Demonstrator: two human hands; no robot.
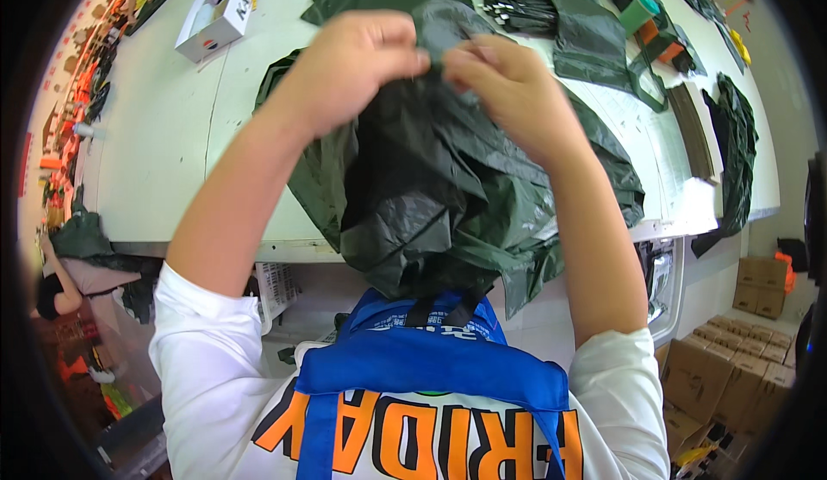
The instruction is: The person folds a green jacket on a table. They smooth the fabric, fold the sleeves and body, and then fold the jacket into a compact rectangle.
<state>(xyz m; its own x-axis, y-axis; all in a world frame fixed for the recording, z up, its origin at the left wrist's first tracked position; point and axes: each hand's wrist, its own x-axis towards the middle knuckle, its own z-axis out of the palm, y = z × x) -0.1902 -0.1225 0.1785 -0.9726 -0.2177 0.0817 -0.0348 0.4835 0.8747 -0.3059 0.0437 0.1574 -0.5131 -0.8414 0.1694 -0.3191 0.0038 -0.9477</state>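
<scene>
A large, crumpled piece of thin, shiny dark green fabric [405, 196] is spread over the near side of the white table and hangs past its front edge. It looks like a rain garment, but its exact kind cannot be made out. My left hand [357, 66] pinches the fabric's far, upper part. Close beside it, my right hand [508, 84] grips the same part with fingers curled in. The two hands are a short gap apart, raised over the table and slightly blurred. Between and behind them, a rounded, lighter bulge of the fabric stands up.
A white box [220, 15] with small things inside stands at the far left of the table [164, 161]. Folded dark green pieces [590, 45] and a green roll [637, 13] lie at the far right. Cardboard [693, 131] lies near the right edge; cartons [715, 377] are stacked below.
</scene>
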